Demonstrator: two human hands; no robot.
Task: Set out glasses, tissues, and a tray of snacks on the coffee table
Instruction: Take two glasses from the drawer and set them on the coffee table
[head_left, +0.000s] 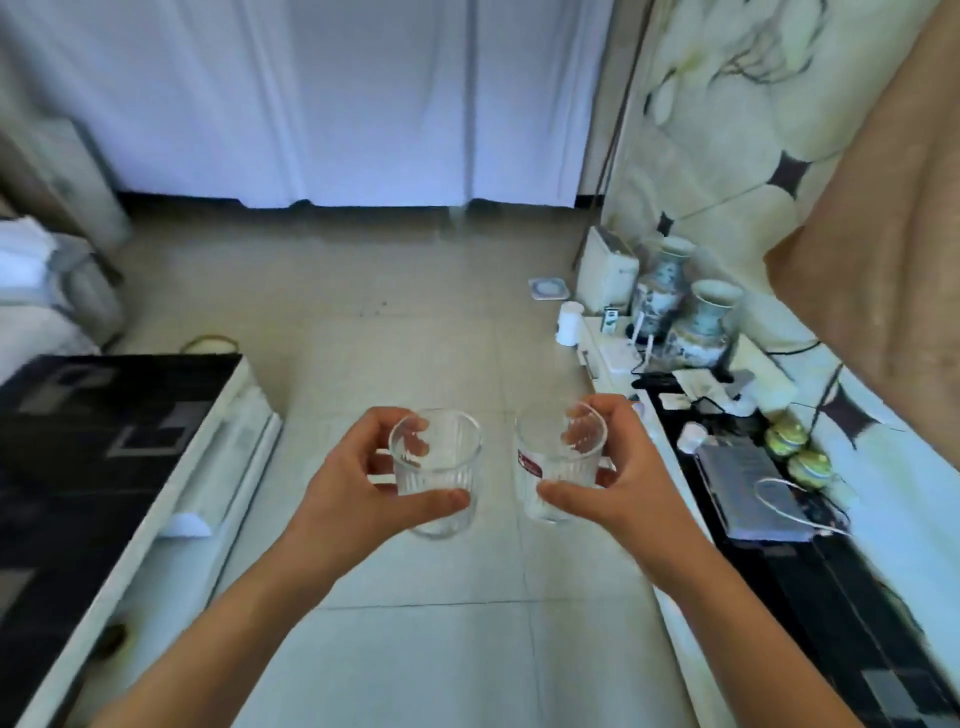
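I hold two clear ribbed glasses upright in the air over the tiled floor, in the middle of the view. My left hand (358, 478) grips the left glass (439, 467), thumb in front and fingers behind. My right hand (623, 478) grips the right glass (558, 467), which bears a red label on its side. Both glasses look empty. The coffee table (104, 467), dark-topped with a white rim, stands at the left, apart from both hands. No tissues or snack tray can be made out.
A low dark cabinet (779, 571) runs along the right wall with two porcelain vases (701, 327), cables, a grey flat device (748, 488) and small items on it. White curtains (337, 104) hang at the far end. Open tiled floor (389, 312) lies ahead.
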